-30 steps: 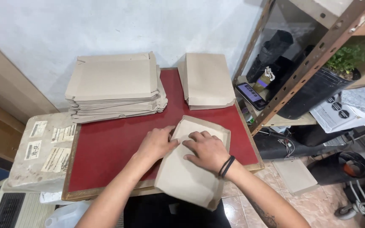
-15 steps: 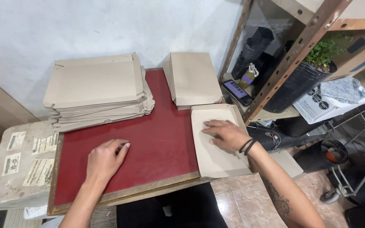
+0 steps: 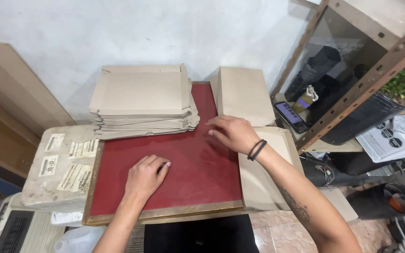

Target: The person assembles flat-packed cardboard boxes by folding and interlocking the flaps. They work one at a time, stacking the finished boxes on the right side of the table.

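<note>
Both hands were open and empty: my left hand (image 3: 145,177) lay flat on the red board (image 3: 183,164), my right hand (image 3: 230,133) hovered toward the stack of flat cardboard blanks (image 3: 141,100).

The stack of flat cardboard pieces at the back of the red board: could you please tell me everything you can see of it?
The stack of flat cardboard pieces is a thick pile of plain tan die-cut sheets, unfolded, with small tabs and notches along the edges. The sheets lie roughly squared, lower ones slightly splayed. It sits at the back left of the red board, close to the white wall. Neither hand touches it; the right hand hovers nearest, and the left hand rests flat on the board.
</note>
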